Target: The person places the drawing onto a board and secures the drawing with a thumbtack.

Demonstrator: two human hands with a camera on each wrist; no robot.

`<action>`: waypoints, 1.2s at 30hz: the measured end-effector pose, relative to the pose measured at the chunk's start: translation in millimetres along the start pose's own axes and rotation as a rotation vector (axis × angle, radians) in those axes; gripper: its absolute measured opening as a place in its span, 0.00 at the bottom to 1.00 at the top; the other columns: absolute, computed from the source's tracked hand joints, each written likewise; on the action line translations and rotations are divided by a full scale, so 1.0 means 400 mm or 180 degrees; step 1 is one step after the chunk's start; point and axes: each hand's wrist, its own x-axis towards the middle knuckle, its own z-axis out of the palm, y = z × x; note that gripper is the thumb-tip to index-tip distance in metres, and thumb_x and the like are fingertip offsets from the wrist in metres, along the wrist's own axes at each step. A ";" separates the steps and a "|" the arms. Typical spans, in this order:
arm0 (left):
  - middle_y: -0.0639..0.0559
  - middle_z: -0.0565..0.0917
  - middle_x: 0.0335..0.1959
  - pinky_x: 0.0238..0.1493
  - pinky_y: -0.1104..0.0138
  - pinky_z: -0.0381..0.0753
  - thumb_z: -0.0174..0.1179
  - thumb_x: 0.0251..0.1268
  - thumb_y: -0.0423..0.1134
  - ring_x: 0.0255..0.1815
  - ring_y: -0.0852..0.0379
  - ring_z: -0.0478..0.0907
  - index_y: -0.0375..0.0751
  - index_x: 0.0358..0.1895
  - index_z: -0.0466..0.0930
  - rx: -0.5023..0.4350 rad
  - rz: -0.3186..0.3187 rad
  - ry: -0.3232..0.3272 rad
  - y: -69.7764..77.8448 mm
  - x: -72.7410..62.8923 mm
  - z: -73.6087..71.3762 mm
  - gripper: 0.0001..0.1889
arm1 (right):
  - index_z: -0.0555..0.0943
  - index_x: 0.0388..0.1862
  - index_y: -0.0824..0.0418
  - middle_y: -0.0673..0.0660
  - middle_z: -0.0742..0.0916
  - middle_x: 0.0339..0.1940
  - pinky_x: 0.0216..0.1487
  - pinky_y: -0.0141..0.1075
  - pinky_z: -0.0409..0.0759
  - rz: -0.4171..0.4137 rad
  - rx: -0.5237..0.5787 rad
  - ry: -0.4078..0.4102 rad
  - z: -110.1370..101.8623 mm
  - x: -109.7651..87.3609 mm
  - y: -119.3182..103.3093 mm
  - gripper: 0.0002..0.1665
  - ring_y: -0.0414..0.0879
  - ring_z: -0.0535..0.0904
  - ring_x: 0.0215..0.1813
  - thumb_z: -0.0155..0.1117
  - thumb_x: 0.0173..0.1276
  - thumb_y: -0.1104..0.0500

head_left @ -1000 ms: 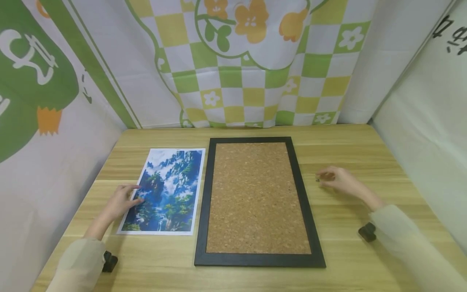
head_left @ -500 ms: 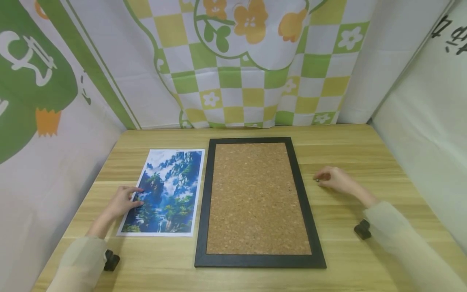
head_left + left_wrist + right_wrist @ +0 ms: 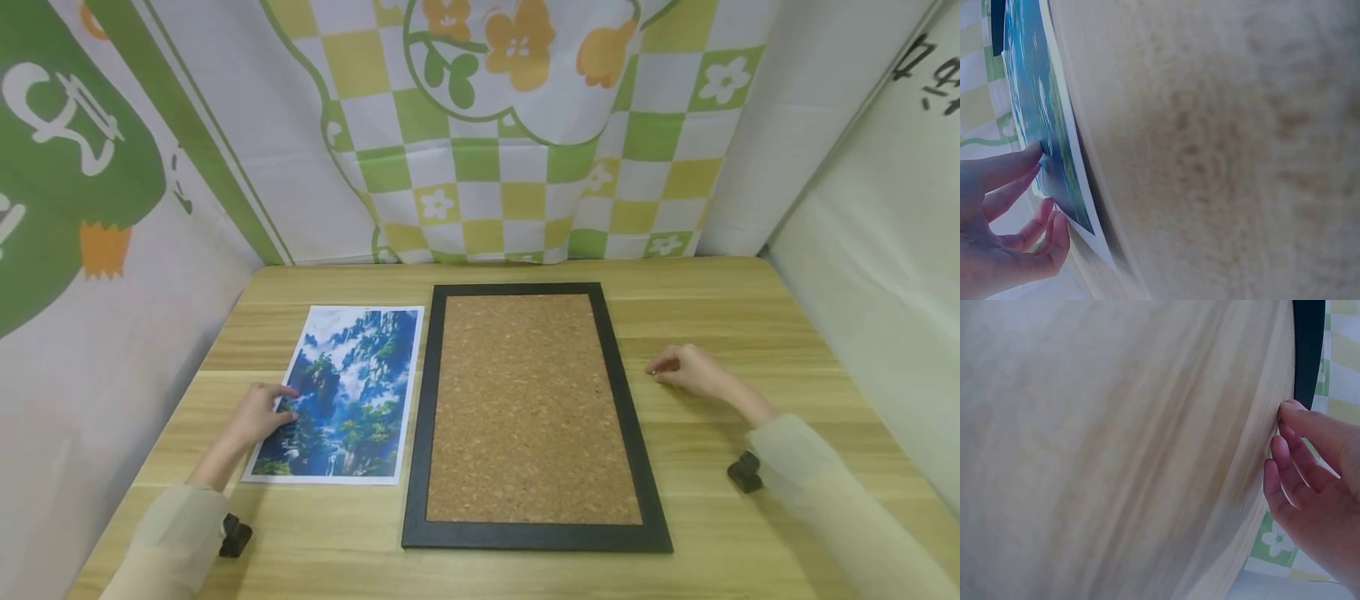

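A white-bordered landscape print (image 3: 352, 392) with blue mountains and green trees lies on the table, left of the cork board (image 3: 532, 408) in its black frame. My left hand (image 3: 258, 412) rests on the print's left edge, thumb and index fingertip on its surface. In the left wrist view, the fingers (image 3: 1013, 165) of that hand are spread and slightly bent at the print (image 3: 1054, 125). To the right of the board, my right hand (image 3: 692, 371) pinches a tiny shiny piece (image 3: 654, 372) between thumb and index finger. In the right wrist view, the fingertips (image 3: 1288, 407) hide it.
Both boxes of black wrist gear, left (image 3: 235, 536) and right (image 3: 745, 472), hang at the sleeves. The wooden table (image 3: 720, 300) ends at a checkered, flower-patterned cloth (image 3: 480, 167) behind, with pale cloth walls on either side.
My left hand has slid slightly right over the print's edge. My right hand has come a little left, and the piece at its fingertips shows less. Print and board lie unmoved.
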 end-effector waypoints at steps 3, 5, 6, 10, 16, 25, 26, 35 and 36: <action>0.26 0.72 0.40 0.33 0.53 0.68 0.61 0.47 0.26 0.32 0.43 0.67 0.21 0.42 0.75 -0.0017 -0.0094 0.0023 0.004 -0.001 0.002 0.17 | 0.81 0.34 0.69 0.63 0.84 0.35 0.42 0.47 0.76 0.0047 0.0011 -0.0004 -0.001 -0.002 0.001 0.07 0.57 0.78 0.39 0.60 0.56 0.69; 0.24 0.69 0.42 0.39 0.47 0.68 0.61 0.47 0.26 0.38 0.36 0.66 0.20 0.43 0.74 -0.0029 -0.0161 0.0029 0.006 -0.004 0.003 0.17 | 0.81 0.34 0.69 0.63 0.84 0.35 0.42 0.47 0.76 0.0052 0.0024 -0.0005 -0.001 -0.003 0.001 0.07 0.57 0.78 0.40 0.60 0.56 0.69; 0.23 0.68 0.43 0.42 0.45 0.66 0.61 0.47 0.27 0.41 0.34 0.65 0.20 0.43 0.73 -0.0031 -0.0187 0.0029 0.008 -0.005 0.002 0.17 | 0.81 0.35 0.69 0.63 0.84 0.35 0.42 0.47 0.76 0.0055 0.0028 -0.0006 0.000 -0.003 0.001 0.07 0.57 0.78 0.40 0.60 0.56 0.69; 0.23 0.68 0.44 0.49 0.41 0.60 0.61 0.47 0.26 0.48 0.31 0.62 0.20 0.41 0.75 -0.0022 -0.0201 0.0046 0.014 -0.010 0.000 0.16 | 0.81 0.35 0.70 0.63 0.83 0.35 0.42 0.47 0.76 0.0044 0.0057 -0.0017 0.002 -0.002 0.003 0.07 0.57 0.78 0.40 0.60 0.56 0.69; 0.27 0.74 0.37 0.38 0.49 0.69 0.60 0.48 0.26 0.36 0.39 0.69 0.22 0.40 0.76 -0.0089 -0.0234 0.0035 0.024 -0.015 0.000 0.14 | 0.81 0.35 0.71 0.63 0.83 0.34 0.42 0.47 0.76 0.0055 0.0079 0.0000 -0.001 -0.005 -0.003 0.08 0.56 0.78 0.39 0.61 0.56 0.68; 0.24 0.74 0.42 0.39 0.50 0.72 0.62 0.50 0.31 0.39 0.35 0.73 0.26 0.42 0.76 -0.0361 -0.0345 -0.0216 -0.003 -0.014 -0.010 0.15 | 0.82 0.34 0.64 0.56 0.84 0.32 0.38 0.42 0.77 -0.0201 0.0371 0.0034 0.005 0.006 0.051 0.08 0.49 0.79 0.36 0.62 0.56 0.61; 0.25 0.74 0.43 0.39 0.51 0.72 0.62 0.50 0.32 0.40 0.37 0.72 0.27 0.43 0.76 -0.0392 -0.0391 -0.0270 -0.013 -0.011 -0.011 0.16 | 0.82 0.34 0.64 0.56 0.84 0.32 0.38 0.42 0.77 -0.0195 0.0374 0.0025 0.005 0.006 0.050 0.08 0.50 0.79 0.36 0.62 0.56 0.61; 0.28 0.68 0.55 0.49 0.52 0.70 0.49 0.64 0.34 0.54 0.37 0.66 0.27 0.52 0.72 -0.0983 -0.0706 -0.0540 -0.066 -0.021 -0.035 0.17 | 0.81 0.35 0.70 0.63 0.84 0.35 0.42 0.44 0.76 0.0125 0.0198 -0.0068 -0.006 -0.001 0.003 0.08 0.56 0.78 0.40 0.61 0.56 0.69; 0.28 0.68 0.55 0.50 0.54 0.70 0.48 0.65 0.35 0.54 0.38 0.66 0.27 0.53 0.71 -0.1013 -0.0730 -0.0553 -0.068 -0.023 -0.038 0.18 | 0.81 0.35 0.70 0.63 0.84 0.35 0.41 0.43 0.77 0.0128 0.0203 -0.0077 -0.006 -0.001 0.005 0.08 0.56 0.78 0.40 0.61 0.56 0.69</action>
